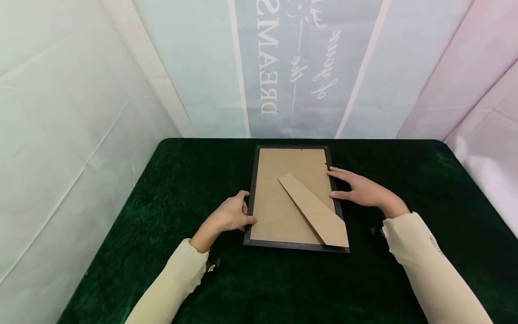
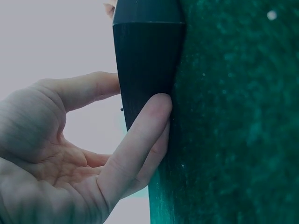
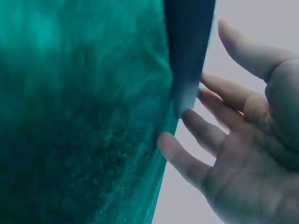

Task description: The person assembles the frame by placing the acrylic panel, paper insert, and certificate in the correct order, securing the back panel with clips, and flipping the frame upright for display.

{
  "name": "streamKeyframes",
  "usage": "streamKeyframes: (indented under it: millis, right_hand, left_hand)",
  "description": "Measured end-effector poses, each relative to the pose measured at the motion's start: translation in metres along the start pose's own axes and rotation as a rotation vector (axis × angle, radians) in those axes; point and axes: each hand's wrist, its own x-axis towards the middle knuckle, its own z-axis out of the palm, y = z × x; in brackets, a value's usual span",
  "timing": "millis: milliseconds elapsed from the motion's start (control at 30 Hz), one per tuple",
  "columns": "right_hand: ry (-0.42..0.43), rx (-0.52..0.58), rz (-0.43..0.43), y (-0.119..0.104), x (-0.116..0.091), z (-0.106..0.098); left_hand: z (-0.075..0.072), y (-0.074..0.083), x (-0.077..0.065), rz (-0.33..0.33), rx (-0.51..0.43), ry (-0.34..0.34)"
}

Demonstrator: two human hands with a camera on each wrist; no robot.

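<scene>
A picture frame with a black border lies back side up on dark green cloth. Its brown backing board faces up, and a tan easel stand slants across it towards the lower right corner. My left hand grips the frame's left edge, thumb over the border and fingers against the outer side. In the left wrist view, fingertips press on the dark side wall. At the right edge, my right hand has its fingers spread and fairly straight, fingertips touching the border.
Green velvety cloth covers the table. Behind it hangs a pale backdrop with mirrored lettering, and white fabric stands along the left. Small dark devices show under both sleeve cuffs.
</scene>
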Motion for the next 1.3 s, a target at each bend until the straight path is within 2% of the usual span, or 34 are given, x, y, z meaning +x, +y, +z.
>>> streamKeyframes:
  millis: [167,300,367,433,500,533,600,733,933,1133,1300]
  right_hand:
    - [-0.003,0.064,-0.019,-0.008,-0.019,0.004]
    - [-0.059,0.061,-0.013,-0.02,-0.03,0.008]
    - [-0.088,0.03,0.014,-0.026,-0.032,0.009]
    - [-0.094,0.005,0.052,-0.03,-0.033,0.009]
    - [-0.089,-0.015,0.082,-0.032,-0.033,0.009]
    - [-0.086,-0.024,0.095,-0.032,-0.032,0.01]
    - [-0.085,-0.035,0.108,-0.033,-0.03,0.01]
    - [-0.094,-0.043,0.12,-0.032,-0.027,0.012]
    - [-0.103,-0.046,0.125,-0.029,-0.027,0.012]
    - [-0.109,-0.043,0.123,-0.029,-0.028,0.012]
    - [-0.109,-0.027,0.117,-0.03,-0.027,0.015]
  left_hand:
    - [0.0,0.002,0.0,0.0,0.046,0.01]
    - [0.003,0.006,-0.003,0.032,0.202,0.095]
    - [0.005,0.009,-0.007,0.1,0.337,0.172]
    - [0.007,0.013,-0.011,0.206,0.459,0.238]
    - [0.01,0.016,-0.014,0.331,0.528,0.259]
    - [0.011,0.018,-0.016,0.384,0.544,0.248]
    - [0.015,0.02,-0.017,0.446,0.541,0.195]
    - [0.02,0.02,-0.019,0.445,0.537,0.109]
    - [0.024,0.024,-0.02,0.455,0.526,0.086]
    - [0.029,0.026,-0.023,0.508,0.493,0.082]
    - [0.031,0.02,-0.029,0.555,0.443,0.084]
